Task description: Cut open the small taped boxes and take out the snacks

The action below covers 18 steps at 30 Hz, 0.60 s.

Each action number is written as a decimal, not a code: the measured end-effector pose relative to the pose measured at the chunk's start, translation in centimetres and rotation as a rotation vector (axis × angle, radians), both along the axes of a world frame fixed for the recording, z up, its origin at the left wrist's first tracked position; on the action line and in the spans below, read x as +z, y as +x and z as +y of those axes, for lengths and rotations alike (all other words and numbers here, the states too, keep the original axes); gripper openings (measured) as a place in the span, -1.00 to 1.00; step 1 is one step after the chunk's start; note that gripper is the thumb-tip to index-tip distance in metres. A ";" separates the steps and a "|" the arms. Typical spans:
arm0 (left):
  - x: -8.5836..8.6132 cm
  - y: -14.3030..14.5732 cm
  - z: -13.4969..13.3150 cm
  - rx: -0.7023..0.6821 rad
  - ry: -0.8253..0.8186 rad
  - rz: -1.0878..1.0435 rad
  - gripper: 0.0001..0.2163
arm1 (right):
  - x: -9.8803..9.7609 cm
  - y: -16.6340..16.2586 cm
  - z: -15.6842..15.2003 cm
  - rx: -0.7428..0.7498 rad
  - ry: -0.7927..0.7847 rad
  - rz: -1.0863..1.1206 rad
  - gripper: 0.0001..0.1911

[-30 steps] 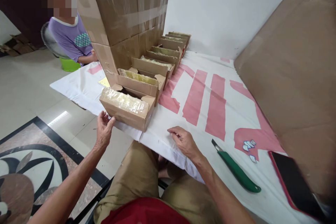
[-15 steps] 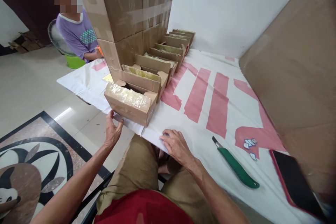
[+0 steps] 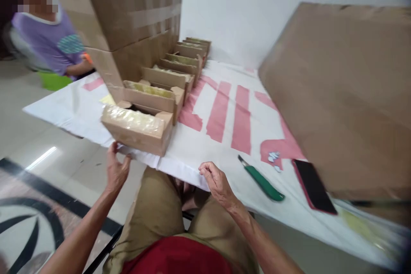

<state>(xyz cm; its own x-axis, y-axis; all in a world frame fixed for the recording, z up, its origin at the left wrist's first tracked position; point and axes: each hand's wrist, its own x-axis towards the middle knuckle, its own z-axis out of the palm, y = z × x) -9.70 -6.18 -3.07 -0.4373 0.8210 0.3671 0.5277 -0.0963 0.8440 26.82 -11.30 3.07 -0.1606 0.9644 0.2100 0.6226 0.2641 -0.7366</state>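
Observation:
My left hand [image 3: 116, 170] grips the near edge of the white and pink table cover [image 3: 180, 158], just below the nearest open cardboard box [image 3: 136, 127], whose contents are wrapped in clear plastic. My right hand [image 3: 215, 180] curls its fingers over the same edge of the cover, further right. A green-handled utility knife [image 3: 261, 179] lies on the cover to the right of my right hand.
A row of open boxes [image 3: 173, 68] runs back along tall taped cartons [image 3: 128, 21]. A dark phone in a red case [image 3: 313, 186] lies beside a large leaning cardboard sheet [image 3: 346, 94]. Another person in a purple shirt [image 3: 51, 43] sits at the far left.
Both hands have drawn back to the table's near edge and closed on the cover. The camera has swung so everything sits further left, and the picture is blurred.

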 end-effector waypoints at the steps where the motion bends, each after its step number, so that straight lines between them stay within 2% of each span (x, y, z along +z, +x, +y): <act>1: 0.0 -0.2 -0.1 0.013 -0.013 0.038 -0.25 | 0.4 1.3 -0.8 -0.042 -0.011 0.016 -0.76; 6: -0.6 -1.0 0.2 0.026 -0.032 0.084 -0.20 | 1.8 9.1 -3.8 -0.349 0.007 0.063 -0.75; 11: -0.3 -0.9 0.0 0.032 -0.066 0.048 -0.20 | 2.6 16.9 -5.5 -0.606 0.043 0.094 -0.68; 14: 0.0 -0.8 0.0 0.029 -0.068 -0.013 -0.22 | 2.8 19.7 -5.8 -0.679 0.047 0.089 -0.63; 18: 0.2 -0.8 0.1 0.014 -0.063 -0.041 -0.27 | 2.4 21.3 -5.5 -0.720 0.039 0.087 -0.60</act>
